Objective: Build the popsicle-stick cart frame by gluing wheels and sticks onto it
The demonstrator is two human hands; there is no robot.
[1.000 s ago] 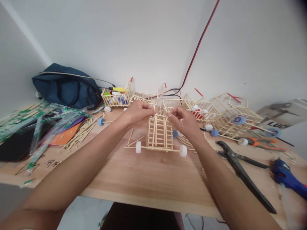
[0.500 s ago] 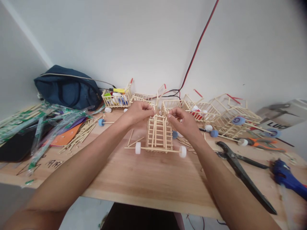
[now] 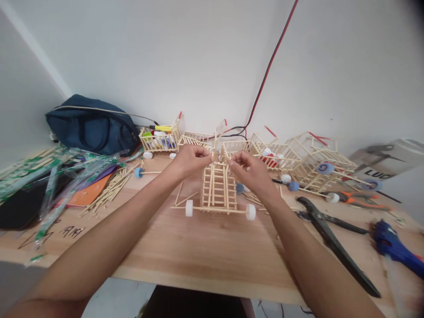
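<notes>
Illumination is diffuse and moderate; shadows on the pale wooden worktop (image 3: 205, 251) are soft. The blue pistol-shaped glue gun (image 3: 392, 245) appears blurred. The upper-right corner is dark.

The near tabletop (image 3: 212, 251) gives passage to the stick cart (image 3: 225, 190) (black pliers (image 3: 331, 237) obstruct the right).

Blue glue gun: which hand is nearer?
Right. The right hand, by the far right corner of the stick frame, is left of the blue glue gun and farther back; the left hand, by the far left corner, is even farther left.
</notes>
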